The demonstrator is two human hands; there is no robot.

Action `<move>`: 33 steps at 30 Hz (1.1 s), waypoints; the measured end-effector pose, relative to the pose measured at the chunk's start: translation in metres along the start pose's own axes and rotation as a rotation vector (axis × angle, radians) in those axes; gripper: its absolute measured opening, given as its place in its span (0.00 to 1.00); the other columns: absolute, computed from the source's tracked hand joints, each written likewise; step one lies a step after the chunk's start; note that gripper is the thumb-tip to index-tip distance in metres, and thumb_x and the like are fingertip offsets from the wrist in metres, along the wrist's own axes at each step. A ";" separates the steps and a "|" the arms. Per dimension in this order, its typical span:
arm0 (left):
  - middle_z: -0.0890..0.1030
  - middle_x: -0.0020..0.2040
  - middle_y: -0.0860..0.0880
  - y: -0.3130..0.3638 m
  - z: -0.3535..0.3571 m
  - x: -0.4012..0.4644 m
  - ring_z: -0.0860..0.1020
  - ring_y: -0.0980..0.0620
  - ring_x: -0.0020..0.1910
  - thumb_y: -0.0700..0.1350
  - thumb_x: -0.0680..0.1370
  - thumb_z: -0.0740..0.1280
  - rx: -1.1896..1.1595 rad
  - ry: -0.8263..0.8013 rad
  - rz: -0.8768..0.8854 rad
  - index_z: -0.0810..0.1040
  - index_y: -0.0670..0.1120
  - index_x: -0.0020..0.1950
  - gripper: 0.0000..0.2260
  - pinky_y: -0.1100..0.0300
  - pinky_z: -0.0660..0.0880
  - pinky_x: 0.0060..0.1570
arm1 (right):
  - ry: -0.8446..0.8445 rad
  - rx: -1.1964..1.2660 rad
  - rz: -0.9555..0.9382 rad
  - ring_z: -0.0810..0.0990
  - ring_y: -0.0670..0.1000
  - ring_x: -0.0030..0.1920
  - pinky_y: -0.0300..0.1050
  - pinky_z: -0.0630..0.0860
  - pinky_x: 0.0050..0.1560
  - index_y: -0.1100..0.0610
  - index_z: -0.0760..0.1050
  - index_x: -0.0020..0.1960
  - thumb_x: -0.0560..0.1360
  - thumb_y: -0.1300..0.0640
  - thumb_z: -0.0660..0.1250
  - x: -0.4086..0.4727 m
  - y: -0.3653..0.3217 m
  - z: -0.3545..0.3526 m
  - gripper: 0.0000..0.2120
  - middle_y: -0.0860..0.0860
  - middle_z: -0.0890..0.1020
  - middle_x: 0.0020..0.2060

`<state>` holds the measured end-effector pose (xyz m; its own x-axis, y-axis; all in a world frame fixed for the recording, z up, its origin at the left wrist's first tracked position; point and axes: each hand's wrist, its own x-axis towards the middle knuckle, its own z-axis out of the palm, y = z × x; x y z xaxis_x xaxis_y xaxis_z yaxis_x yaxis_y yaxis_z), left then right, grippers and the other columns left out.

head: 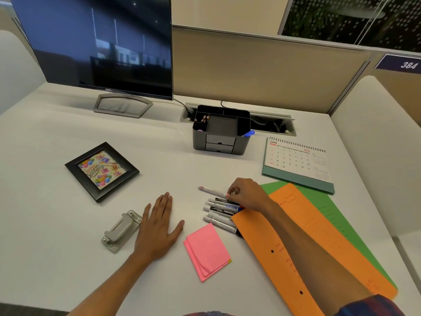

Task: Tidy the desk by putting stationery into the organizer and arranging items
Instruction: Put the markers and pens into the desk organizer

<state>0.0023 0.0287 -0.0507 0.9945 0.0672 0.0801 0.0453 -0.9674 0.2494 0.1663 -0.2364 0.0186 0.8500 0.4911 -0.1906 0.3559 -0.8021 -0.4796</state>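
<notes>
A black desk organizer (220, 142) stands mid-desk, with pencils (205, 119) in its left slot and a blue marker (248, 133) sticking out at its right. Several white markers (222, 209) lie side by side in front of me. My right hand (247, 193) pinches the near end of a white marker with a red cap (210, 190), which lies at the far side of the group. My left hand (157, 226) rests flat on the desk, fingers spread, holding nothing. A pink sticky-note pad (206, 250) lies between my arms.
A metal hole punch (121, 230) sits left of my left hand. A black photo frame (101, 171) lies further left. Orange folder (312, 242) over green folder (337, 215) on the right, desk calendar (298, 163) behind them. A monitor (98, 44) stands at the back left.
</notes>
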 end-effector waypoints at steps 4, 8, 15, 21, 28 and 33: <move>0.52 0.79 0.50 0.000 0.000 0.001 0.49 0.55 0.78 0.64 0.79 0.47 -0.004 0.003 0.004 0.53 0.45 0.79 0.34 0.51 0.45 0.75 | -0.009 0.120 -0.002 0.80 0.45 0.43 0.47 0.79 0.47 0.54 0.82 0.47 0.73 0.49 0.72 0.002 -0.001 -0.005 0.09 0.46 0.82 0.43; 0.52 0.79 0.50 0.000 0.000 0.000 0.48 0.55 0.78 0.64 0.79 0.48 -0.010 0.010 0.006 0.53 0.45 0.79 0.34 0.51 0.45 0.75 | 0.176 0.368 -0.044 0.80 0.47 0.42 0.45 0.78 0.45 0.55 0.83 0.47 0.73 0.53 0.73 0.009 -0.005 -0.025 0.06 0.48 0.84 0.41; 0.52 0.79 0.50 0.001 -0.001 0.000 0.49 0.55 0.78 0.64 0.79 0.49 -0.020 0.014 0.004 0.53 0.45 0.79 0.34 0.51 0.45 0.75 | 0.695 0.481 -0.080 0.79 0.40 0.39 0.33 0.75 0.42 0.56 0.81 0.50 0.73 0.58 0.73 0.030 -0.014 -0.090 0.07 0.46 0.82 0.40; 0.52 0.79 0.50 0.001 -0.001 0.000 0.48 0.55 0.78 0.63 0.79 0.49 -0.027 0.018 0.005 0.53 0.45 0.79 0.34 0.51 0.45 0.75 | 0.902 0.426 -0.097 0.82 0.45 0.43 0.35 0.79 0.48 0.58 0.80 0.52 0.74 0.60 0.72 0.047 -0.018 -0.123 0.07 0.45 0.82 0.41; 0.51 0.79 0.51 0.001 -0.002 -0.001 0.46 0.56 0.78 0.64 0.79 0.49 -0.015 0.011 0.004 0.52 0.45 0.79 0.34 0.51 0.45 0.75 | 0.761 0.298 0.004 0.82 0.49 0.48 0.45 0.80 0.53 0.59 0.77 0.60 0.77 0.58 0.68 0.069 -0.012 -0.111 0.12 0.52 0.84 0.48; 0.52 0.79 0.50 0.002 -0.002 0.000 0.49 0.55 0.78 0.65 0.79 0.47 -0.026 0.013 -0.001 0.53 0.45 0.79 0.34 0.52 0.44 0.75 | 0.765 0.331 0.018 0.80 0.47 0.52 0.48 0.80 0.52 0.58 0.75 0.63 0.78 0.56 0.65 0.064 -0.011 -0.097 0.14 0.52 0.82 0.55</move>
<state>0.0018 0.0273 -0.0484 0.9931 0.0713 0.0927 0.0433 -0.9605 0.2749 0.2547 -0.2294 0.0949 0.9262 0.0164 0.3766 0.3083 -0.6078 -0.7318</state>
